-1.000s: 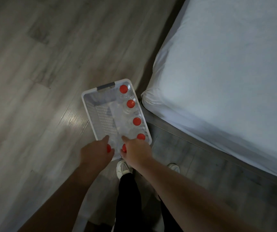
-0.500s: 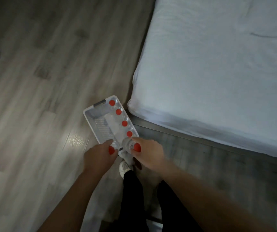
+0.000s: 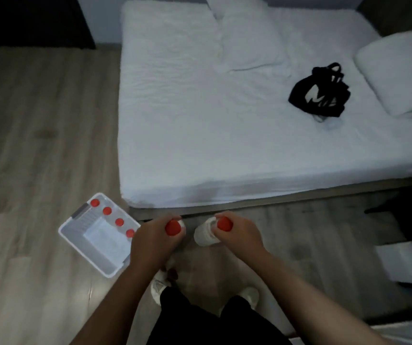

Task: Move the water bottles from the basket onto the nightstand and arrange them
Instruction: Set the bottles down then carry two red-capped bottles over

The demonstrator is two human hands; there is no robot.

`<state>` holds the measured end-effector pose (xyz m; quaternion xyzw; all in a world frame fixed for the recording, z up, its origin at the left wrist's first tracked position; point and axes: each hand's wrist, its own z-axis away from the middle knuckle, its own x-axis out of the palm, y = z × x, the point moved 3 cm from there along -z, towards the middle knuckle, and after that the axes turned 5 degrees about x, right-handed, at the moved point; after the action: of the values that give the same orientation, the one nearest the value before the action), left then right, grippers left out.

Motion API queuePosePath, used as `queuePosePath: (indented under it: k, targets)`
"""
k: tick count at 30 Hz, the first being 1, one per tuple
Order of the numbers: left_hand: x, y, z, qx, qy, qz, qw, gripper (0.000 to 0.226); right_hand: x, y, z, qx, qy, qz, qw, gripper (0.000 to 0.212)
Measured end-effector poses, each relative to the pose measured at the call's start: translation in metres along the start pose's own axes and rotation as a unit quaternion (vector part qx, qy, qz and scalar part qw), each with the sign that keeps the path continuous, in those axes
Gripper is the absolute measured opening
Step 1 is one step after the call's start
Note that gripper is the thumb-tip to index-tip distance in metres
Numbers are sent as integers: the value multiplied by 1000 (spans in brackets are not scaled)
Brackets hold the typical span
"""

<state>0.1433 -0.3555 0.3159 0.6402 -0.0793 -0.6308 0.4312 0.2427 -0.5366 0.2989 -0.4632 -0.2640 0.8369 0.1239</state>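
Observation:
A white perforated basket [image 3: 74, 226] sits on the wood floor at lower left, beside the bed corner. Several clear water bottles with red caps [image 3: 107, 210] stand in a row along its right wall. My left hand [image 3: 153, 239] is shut on one red-capped bottle [image 3: 173, 227], held upright above the floor to the right of the basket. My right hand [image 3: 237, 234] grips a second bottle [image 3: 206, 234] by its neck, red cap up, its clear body showing to the left of the fingers. No nightstand is identifiable in view.
A bed with a white sheet [image 3: 224, 120] fills the upper right, with pillows [image 3: 244, 33] and a black bag [image 3: 320, 92] on it. A dark object with a white panel [image 3: 403, 260] stands at the right edge. My legs and white shoes [image 3: 158, 288] are below.
Both hands have lifted a bottle each out of the basket and moved right, away from it. The view has risen and pulled back, showing the whole bed.

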Motion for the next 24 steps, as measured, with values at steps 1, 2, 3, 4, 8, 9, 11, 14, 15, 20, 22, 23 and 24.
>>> queuePosePath:
  k: [1,2,3,4,8,9,11,14,15,20,22,23,24]
  targets:
    - [12,18,-1,12,-3,11,1000,27,-18,19,2,13,19,-14,1000,36]
    - [25,35,-3,27,-7,17,999,26,-36,38,4,23,39,-26,999,34]
    - [39,53,-4,36,-15,18,999,26,-54,56,6,30,58,-38,997,31]
    - [53,72,-6,40,-22,17,999,23,-73,75,8,39,75,-54,995,27]
    - [109,149,-11,64,-29,43,997,11,-139,152,16,74,130,-109,983,13]
    - [122,169,-10,75,-37,48,995,11,-154,169,19,81,142,-116,980,12]
    - [146,204,-8,104,-54,54,992,13,-183,200,28,95,165,-127,974,10]
    - [177,252,-7,150,-84,67,983,12,-218,245,45,128,199,-148,960,7]
    - [186,267,-6,165,-96,72,979,11,-227,259,51,137,213,-156,955,7]
    - [226,336,-14,220,-130,83,963,13,-265,314,74,180,278,-182,926,8]
    - [243,360,-17,240,-146,75,957,12,-277,330,80,189,298,-194,915,9]
    - [252,372,-19,250,-153,72,953,11,-284,336,83,196,306,-201,910,11]
    - [260,384,-20,261,-160,69,950,11,-290,343,86,207,311,-215,902,12]
